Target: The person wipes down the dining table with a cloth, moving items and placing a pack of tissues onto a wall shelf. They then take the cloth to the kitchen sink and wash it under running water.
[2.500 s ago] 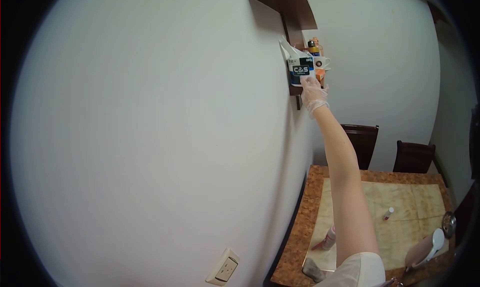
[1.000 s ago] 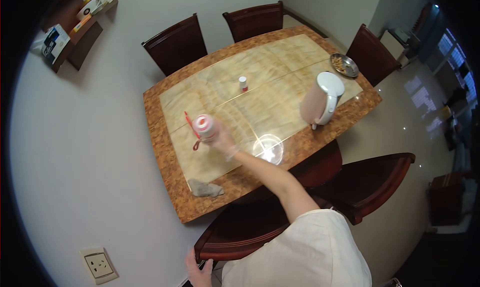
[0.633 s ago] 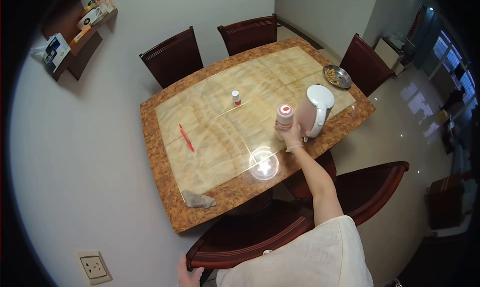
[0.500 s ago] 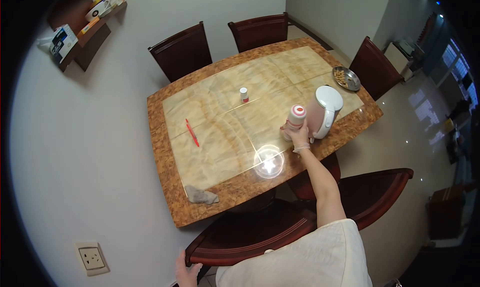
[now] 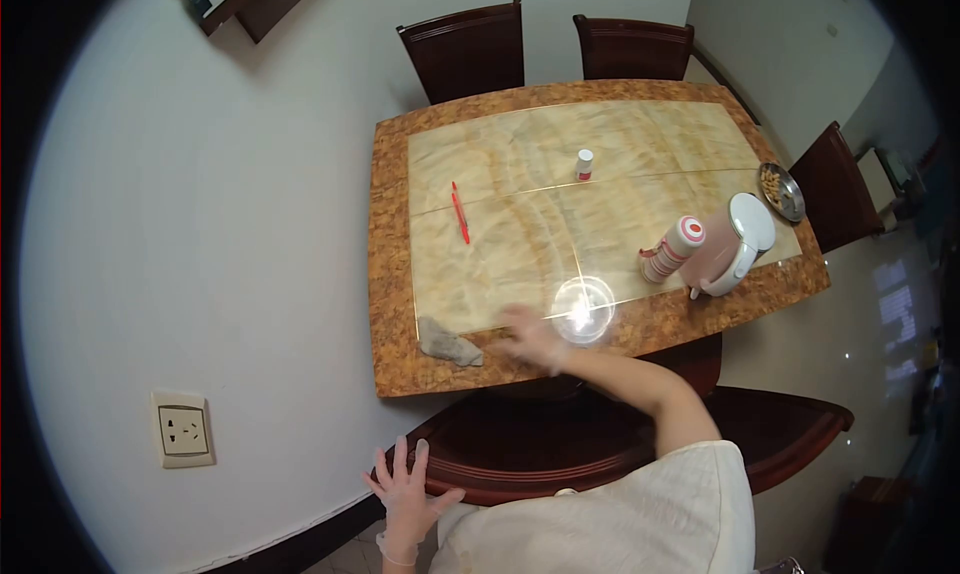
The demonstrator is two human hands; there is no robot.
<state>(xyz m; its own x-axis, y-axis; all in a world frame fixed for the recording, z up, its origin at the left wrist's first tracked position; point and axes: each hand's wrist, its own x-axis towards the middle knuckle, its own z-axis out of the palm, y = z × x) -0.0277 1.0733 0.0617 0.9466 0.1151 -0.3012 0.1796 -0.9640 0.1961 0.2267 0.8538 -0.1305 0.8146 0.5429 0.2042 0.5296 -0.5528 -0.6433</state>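
Observation:
My right hand [image 5: 535, 340], blurred by motion and in a clear glove, is over the table's near edge with its fingers apart and nothing seen in them. Just left of it a crumpled grey cloth [image 5: 447, 343] lies on the near left corner. My left hand [image 5: 408, 499], also gloved, is spread open beside the left end of a dark wooden chair back [image 5: 560, 471]. A pink-and-white striped thermos bottle [image 5: 674, 250] stands on the table, next to a pink kettle [image 5: 735, 246] with a white lid and handle.
On the marble-look table [image 5: 395, 264] are a red pen [image 5: 460, 214] and a small white bottle [image 5: 584, 165] with a red label. A metal bowl of snack pieces [image 5: 781, 192] sits at the right edge. Chairs [image 5: 465, 52] surround the table; a wall with a socket [image 5: 184, 431] is on the left.
My right hand has let go of the thermos bottle and moved left towards the grey cloth. My left hand has come up with its fingers spread. The view has shifted.

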